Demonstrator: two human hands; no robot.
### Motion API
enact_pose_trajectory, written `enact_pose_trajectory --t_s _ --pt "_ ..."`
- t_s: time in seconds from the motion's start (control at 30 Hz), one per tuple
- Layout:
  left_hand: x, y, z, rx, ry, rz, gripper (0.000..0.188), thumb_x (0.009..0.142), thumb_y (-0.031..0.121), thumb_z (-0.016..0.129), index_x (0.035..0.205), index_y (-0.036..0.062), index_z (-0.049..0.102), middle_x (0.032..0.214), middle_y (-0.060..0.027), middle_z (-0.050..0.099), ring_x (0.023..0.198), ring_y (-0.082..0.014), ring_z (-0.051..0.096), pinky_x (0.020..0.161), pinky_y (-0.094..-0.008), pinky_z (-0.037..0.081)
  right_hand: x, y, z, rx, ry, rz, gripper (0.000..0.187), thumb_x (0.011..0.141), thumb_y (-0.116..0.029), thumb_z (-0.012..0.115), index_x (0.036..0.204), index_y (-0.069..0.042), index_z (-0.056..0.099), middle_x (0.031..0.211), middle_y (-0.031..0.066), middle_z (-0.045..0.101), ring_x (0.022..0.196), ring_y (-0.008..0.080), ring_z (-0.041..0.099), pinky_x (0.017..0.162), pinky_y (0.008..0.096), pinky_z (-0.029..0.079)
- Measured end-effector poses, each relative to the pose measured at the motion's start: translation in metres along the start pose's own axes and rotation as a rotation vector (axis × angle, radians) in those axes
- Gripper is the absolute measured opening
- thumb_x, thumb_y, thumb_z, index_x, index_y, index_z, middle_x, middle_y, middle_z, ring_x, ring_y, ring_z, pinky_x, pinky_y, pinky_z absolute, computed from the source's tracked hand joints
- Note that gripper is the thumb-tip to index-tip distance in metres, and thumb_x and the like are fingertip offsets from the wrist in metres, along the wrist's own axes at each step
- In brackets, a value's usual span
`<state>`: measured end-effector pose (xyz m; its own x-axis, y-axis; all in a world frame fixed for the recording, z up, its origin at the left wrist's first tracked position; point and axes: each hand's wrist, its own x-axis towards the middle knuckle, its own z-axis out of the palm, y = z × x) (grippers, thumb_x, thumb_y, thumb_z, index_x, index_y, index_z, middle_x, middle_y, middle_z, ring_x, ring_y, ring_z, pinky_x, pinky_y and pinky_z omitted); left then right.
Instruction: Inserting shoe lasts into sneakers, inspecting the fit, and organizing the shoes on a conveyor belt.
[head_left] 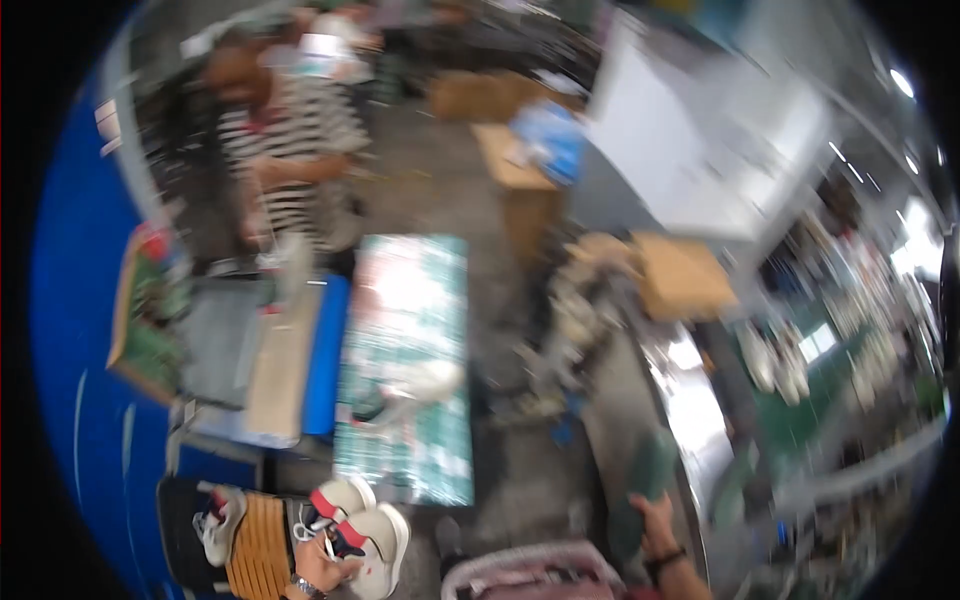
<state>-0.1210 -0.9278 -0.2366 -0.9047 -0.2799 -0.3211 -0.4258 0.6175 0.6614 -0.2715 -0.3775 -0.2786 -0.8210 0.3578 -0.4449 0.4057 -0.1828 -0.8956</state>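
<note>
At the lower left, my left hand (318,566) is closed at the opening of a white sneaker (374,560) with red and navy trim. Right behind it sits a second matching sneaker (345,497). A third white shoe (222,528) rests farther left, on the wooden slats. My right hand (655,522), at the lower right, grips a dark green elongated piece (627,525); blur hides its exact kind. Another white shoe (432,380) lies on the green-and-white patterned table (430,470) ahead.
A person in a striped shirt (300,150) works at the far left, behind a bench with a blue strip (327,370). Cardboard boxes (680,275) and a blue bag (550,140) stand ahead. A rack of white shoes (770,360) is on the right. A pinkish padded rim (530,565) is nearest.
</note>
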Motion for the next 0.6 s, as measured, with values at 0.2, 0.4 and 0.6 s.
enact_pose_trajectory --t_s 0.2,0.4,0.6 --pt "0.079 0.222 0.142 -0.506 0.11 0.3 0.061 0.065 0.003 0.085 0.121 -0.0054 0.063 0.115 -0.0138 0.071 0.101 -0.024 0.068 0.092 -0.0373 0.052 0.084 -0.002 -0.137 -0.125 0.504 -0.176 0.069 0.067 -0.014 0.088 0.125 0.001 0.054 0.111 0.0101 0.066 0.098 0.0236 0.064 0.088 0.0364 0.051" --pt "0.141 0.429 0.33 -0.736 -0.193 0.196 0.058 0.076 0.0 0.083 0.128 -0.0033 0.057 0.112 -0.0096 0.068 0.094 -0.0196 0.067 0.086 -0.0336 0.054 0.142 -0.017 -0.322 -0.548 1.062 -0.195 0.087 0.063 -0.026 0.09 0.134 -0.002 0.045 0.115 0.0222 0.065 0.107 0.0393 0.065 0.094 0.0461 0.05" --pt "0.18 0.595 0.49 -1.022 -0.584 0.003 0.036 0.085 0.001 0.077 0.118 -0.0004 0.062 0.108 -0.0114 0.072 0.093 -0.0233 0.072 0.081 -0.0363 0.06 0.185 0.019 -0.402 -0.772 0.9 -0.161 0.075 0.076 -0.014 0.084 0.138 0.0 0.044 0.123 0.0248 0.061 0.115 0.0444 0.059 0.099 0.0475 0.047"
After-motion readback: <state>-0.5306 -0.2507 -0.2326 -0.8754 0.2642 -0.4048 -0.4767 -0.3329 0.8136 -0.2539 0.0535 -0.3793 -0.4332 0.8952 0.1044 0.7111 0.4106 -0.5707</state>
